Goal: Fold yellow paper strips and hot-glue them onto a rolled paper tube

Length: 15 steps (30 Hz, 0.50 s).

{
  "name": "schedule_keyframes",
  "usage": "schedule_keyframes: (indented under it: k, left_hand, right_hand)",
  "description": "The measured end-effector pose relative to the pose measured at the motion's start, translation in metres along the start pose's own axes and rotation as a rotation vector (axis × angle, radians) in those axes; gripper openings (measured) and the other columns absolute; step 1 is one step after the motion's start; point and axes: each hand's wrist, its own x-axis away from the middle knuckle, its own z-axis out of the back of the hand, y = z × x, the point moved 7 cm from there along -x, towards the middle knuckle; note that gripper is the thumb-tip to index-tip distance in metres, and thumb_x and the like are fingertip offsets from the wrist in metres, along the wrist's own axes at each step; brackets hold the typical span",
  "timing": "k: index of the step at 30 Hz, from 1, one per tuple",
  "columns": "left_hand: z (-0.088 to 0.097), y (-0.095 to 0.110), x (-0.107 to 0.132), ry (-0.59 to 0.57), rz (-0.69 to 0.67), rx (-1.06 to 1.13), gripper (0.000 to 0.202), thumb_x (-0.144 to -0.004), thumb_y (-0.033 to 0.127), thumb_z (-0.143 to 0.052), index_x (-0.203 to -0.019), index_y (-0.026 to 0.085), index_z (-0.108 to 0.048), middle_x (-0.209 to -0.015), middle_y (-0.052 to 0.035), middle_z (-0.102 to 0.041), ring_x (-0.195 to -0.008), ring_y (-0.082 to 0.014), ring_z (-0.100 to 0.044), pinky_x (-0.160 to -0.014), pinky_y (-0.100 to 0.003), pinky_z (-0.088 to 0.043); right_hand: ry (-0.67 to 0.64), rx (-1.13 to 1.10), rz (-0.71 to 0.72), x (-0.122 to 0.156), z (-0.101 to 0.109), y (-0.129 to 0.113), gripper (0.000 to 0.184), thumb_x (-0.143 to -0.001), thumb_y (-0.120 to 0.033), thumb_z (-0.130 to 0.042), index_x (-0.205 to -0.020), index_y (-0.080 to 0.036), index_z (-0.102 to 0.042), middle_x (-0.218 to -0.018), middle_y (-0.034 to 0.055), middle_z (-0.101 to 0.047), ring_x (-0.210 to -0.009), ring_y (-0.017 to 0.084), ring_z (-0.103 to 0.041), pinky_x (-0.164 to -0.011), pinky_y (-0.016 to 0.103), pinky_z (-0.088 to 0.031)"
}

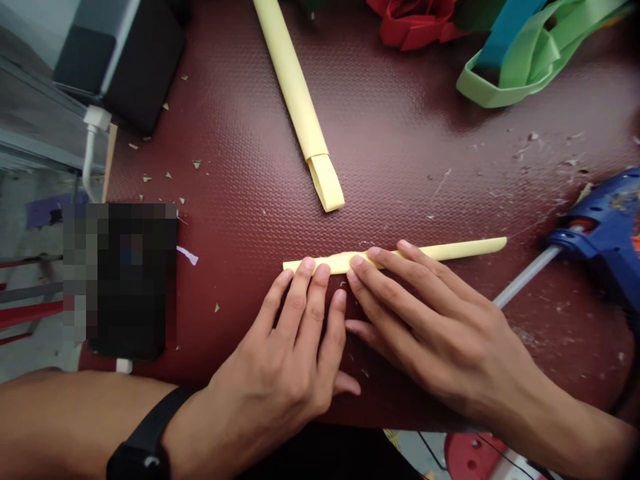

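Observation:
A narrow folded strip of yellow paper [450, 252] lies across the dark red table in front of me. My left hand [295, 340] rests its outstretched fingertips along the strip's left part. Farther right, my right hand [430, 320] lays its extended fingers on the middle of the same strip, pressing from above. Both thumbs are off the paper, and neither hand is wrapped around it. Beyond my fingers lies a second yellow paper piece [295, 87], a longer flattened tube with a looped end towards me.
A blue glue gun [600, 227] with a clear glue stick lies at right. Green paper ribbon [530, 67] and a red paper flower [420, 20] are at the back. On the left stand a black box-shaped device [135, 67] and a phone [135, 293]. Paper scraps dot the textured table [240, 220].

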Motion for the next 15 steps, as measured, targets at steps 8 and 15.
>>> schedule_keyframes:
  k: [8, 15]
  left_hand:
    - [-0.0001, -0.0008, -0.0026, -0.003, -0.001, -0.008, 0.083, -0.111, 0.064, -0.056, -0.148, -0.010, -0.058, -0.152, -0.0419, -0.060, -0.144, -0.0558, -0.063, -0.117, -0.064, -0.058]
    - [0.0000, -0.0002, -0.0027, -0.009, -0.010, -0.014, 0.085, -0.109, 0.066, -0.058, -0.147, -0.010, -0.058, -0.152, -0.0428, -0.060, -0.144, -0.0562, -0.063, -0.117, -0.064, -0.059]
  right_hand:
    - [0.000, 0.001, 0.006, -0.0026, 0.0000, -0.0009, 0.027, -0.105, -0.018, -0.071, -0.119, 0.003, -0.083, -0.129, 0.0242, -0.081, -0.119, 0.046, -0.081, -0.105, 0.068, -0.069]
    - [-0.010, -0.008, 0.020, -0.0058, 0.0017, -0.0017, 0.025, -0.105, -0.012, -0.068, -0.115, 0.003, -0.084, -0.126, 0.0247, -0.081, -0.114, 0.049, -0.081, -0.101, 0.069, -0.069]
